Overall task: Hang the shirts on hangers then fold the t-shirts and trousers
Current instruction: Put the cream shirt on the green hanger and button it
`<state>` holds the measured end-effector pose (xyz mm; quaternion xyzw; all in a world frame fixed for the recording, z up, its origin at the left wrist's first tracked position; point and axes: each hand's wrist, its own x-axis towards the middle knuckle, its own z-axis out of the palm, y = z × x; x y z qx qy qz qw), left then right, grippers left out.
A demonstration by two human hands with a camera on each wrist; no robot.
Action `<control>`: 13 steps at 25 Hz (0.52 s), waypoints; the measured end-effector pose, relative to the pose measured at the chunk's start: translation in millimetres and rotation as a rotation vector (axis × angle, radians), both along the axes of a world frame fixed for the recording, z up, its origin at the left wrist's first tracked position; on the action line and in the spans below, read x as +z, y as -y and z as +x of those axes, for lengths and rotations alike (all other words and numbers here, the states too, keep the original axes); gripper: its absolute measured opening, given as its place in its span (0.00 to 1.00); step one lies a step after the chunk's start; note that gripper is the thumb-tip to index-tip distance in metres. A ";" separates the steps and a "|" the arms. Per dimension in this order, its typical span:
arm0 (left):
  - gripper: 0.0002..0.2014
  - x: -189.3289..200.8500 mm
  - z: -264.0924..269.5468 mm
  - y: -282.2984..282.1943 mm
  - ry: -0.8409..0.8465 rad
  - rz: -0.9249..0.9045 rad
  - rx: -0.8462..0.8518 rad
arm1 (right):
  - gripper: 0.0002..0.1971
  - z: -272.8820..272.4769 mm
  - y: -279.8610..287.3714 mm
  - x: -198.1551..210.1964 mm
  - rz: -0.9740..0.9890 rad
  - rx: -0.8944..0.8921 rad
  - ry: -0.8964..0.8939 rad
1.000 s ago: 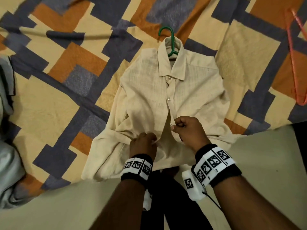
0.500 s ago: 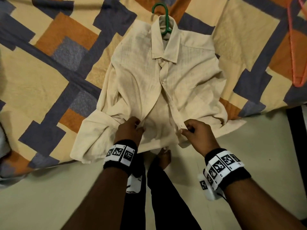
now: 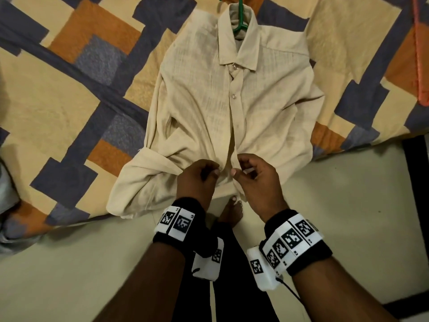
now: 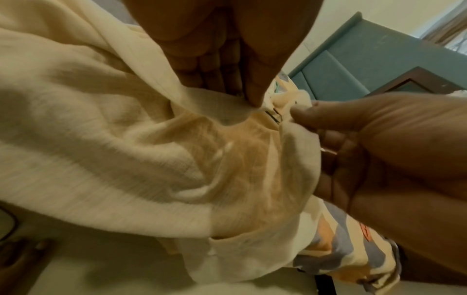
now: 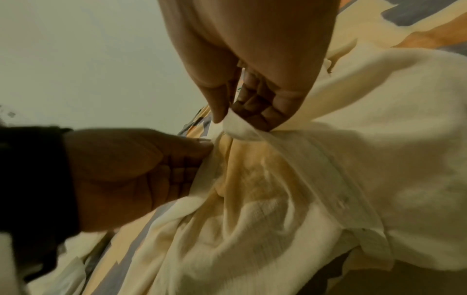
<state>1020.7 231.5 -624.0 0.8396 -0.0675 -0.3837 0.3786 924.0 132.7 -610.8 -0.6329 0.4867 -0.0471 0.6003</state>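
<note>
matt, crinkly woven cloth shirt (image 3: 209, 108), glossy, perhaps plastic hanger (image 3: 240, 18), smooth printed cloth bedspread (image 3: 58, 101)

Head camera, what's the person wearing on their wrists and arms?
Forearms are bare, no sleeves. Each wrist has a black band ringed with white square-code tags. A white camera box hangs under each wrist; a thin black cable trails from the right one.

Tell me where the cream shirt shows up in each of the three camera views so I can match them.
Head: the cream shirt lies mid-frame on the patchwork bedspread, on a green hanger.
Left wrist: it fills the left and centre, front edge pinched by the left hand.
Right wrist: it fills the right and bottom, edge pinched by the right hand.
Shared landmark: both hands pinching the front opening.
</note>
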 end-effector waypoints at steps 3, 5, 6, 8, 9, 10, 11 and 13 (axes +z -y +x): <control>0.01 4.4 7.6 -2.3 0.014 -0.019 -0.069 | 0.09 5.3 -5.1 -1.2 -0.129 0.052 0.030; 0.01 6.0 10.9 -5.0 0.040 -0.027 -0.075 | 0.10 4.3 -5.2 -4.4 -0.110 0.092 0.006; 0.01 6.1 11.4 -6.1 0.036 -0.034 -0.069 | 0.12 2.9 -4.8 -5.5 -0.075 0.108 -0.002; 0.01 5.4 9.4 -5.6 -0.002 -0.055 -0.075 | 0.13 -0.2 -4.5 -7.5 -0.037 0.128 -0.004; 0.01 5.2 8.7 -3.7 -0.028 -0.065 -0.088 | 0.13 -1.3 -4.3 -9.0 -0.040 0.130 -0.004; 0.00 4.6 9.5 -1.2 -0.050 -0.074 -0.103 | 0.13 -2.2 -4.0 -11.1 -0.043 0.120 -0.001; 0.01 3.8 12.6 1.5 -0.063 -0.085 -0.121 | 0.12 -2.0 -3.3 -12.3 -0.045 0.103 0.005; 0.03 2.2 22.3 6.1 -0.073 -0.100 -0.175 | 0.09 -0.2 -3.3 -14.9 -0.046 0.072 0.029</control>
